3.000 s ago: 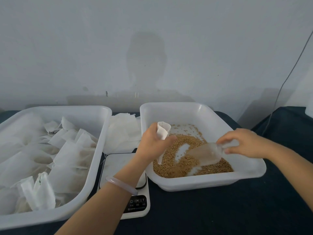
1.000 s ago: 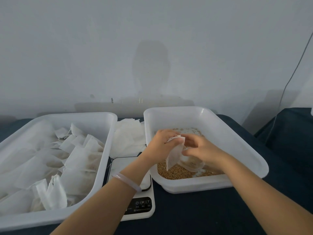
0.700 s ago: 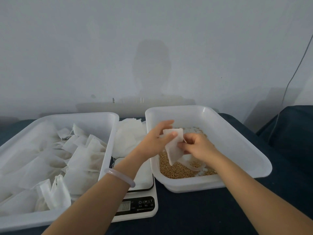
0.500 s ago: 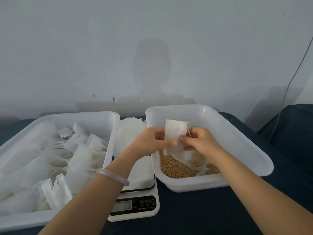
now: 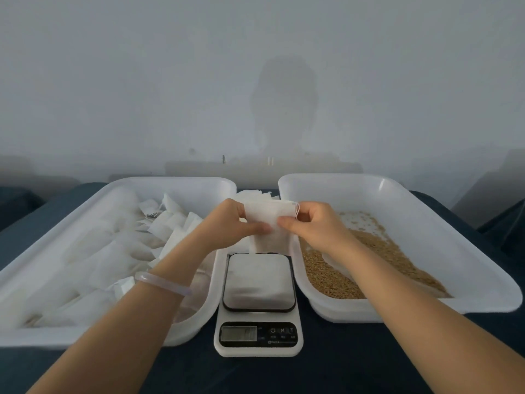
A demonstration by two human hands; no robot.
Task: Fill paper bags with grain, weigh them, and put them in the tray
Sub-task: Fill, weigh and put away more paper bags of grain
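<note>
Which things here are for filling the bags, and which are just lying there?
For the job: paper bag pinched by left hand and right hand; scale; grain; tray of bags; spare bags.
Just there: bracelet; dark cloth.

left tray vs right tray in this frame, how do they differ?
Contents: the left tray holds a pile of white paper bags; the right tray holds loose brown grain. Coverage: bags cover most of the left tray's floor, while grain leaves the back of the right tray's floor bare. Shared: both are white plastic trays with rounded corners, flanking the scale.
</note>
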